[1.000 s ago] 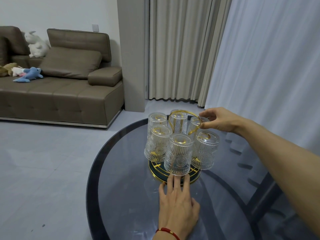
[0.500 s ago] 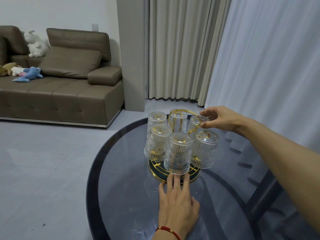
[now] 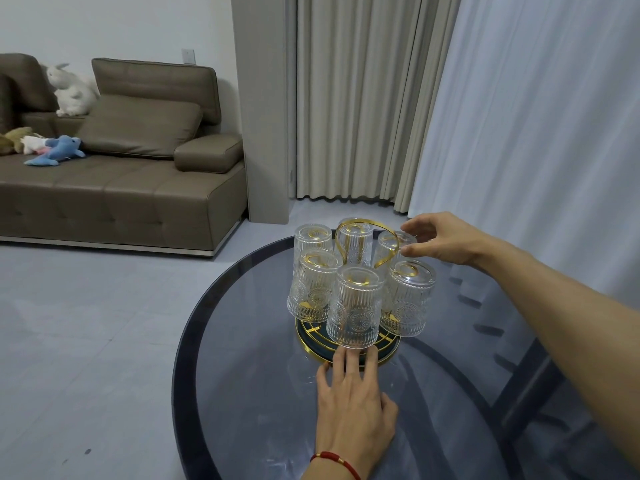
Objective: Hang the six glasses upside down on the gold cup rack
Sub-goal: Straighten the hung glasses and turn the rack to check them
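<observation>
All six glasses hang upside down on the rack near the table's far edge. The right hand pinches the last glass; the left hand lies flat, steadying the base. Next it just needs to let go gently

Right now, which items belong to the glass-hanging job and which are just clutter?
Job: six glasses upside down on the gold cup rack; right hand at the back-right glass; left hand at the rack's base.

Clutter: sofa, white plush rabbit, blue plush, curtains.

Soft, dim daylight; wide-angle edge distortion
</observation>
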{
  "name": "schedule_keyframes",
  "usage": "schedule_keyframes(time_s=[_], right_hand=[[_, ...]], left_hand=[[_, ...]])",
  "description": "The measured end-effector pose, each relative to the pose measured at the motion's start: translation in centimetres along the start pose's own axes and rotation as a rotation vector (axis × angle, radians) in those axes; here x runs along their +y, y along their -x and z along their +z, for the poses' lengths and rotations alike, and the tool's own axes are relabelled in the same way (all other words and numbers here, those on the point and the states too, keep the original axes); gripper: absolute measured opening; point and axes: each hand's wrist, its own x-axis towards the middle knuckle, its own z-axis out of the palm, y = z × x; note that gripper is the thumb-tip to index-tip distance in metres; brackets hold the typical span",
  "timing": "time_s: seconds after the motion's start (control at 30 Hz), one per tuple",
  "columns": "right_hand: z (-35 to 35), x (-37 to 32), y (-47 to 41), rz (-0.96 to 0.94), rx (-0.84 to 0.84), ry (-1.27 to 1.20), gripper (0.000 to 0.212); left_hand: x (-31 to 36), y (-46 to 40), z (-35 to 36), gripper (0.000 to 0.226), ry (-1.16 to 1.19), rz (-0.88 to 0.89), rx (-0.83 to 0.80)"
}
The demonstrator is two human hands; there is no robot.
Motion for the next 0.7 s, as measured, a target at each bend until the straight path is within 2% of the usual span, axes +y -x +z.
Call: schedule_keyframes(time_s=[0.6,0.7], right_hand=[[-0.2,-0.1,0.6,0.027,0.009,0.042,0.061],[-0.6,-0.8,1.5,0.01,0.041,0.09,0.052]], left_hand=[[-0.2,-0.1,0.2,0.071,-0.005,-0.004,-0.033],[-0.1,0.0,0.2,0.071,-0.009,-0.002,-0.027]])
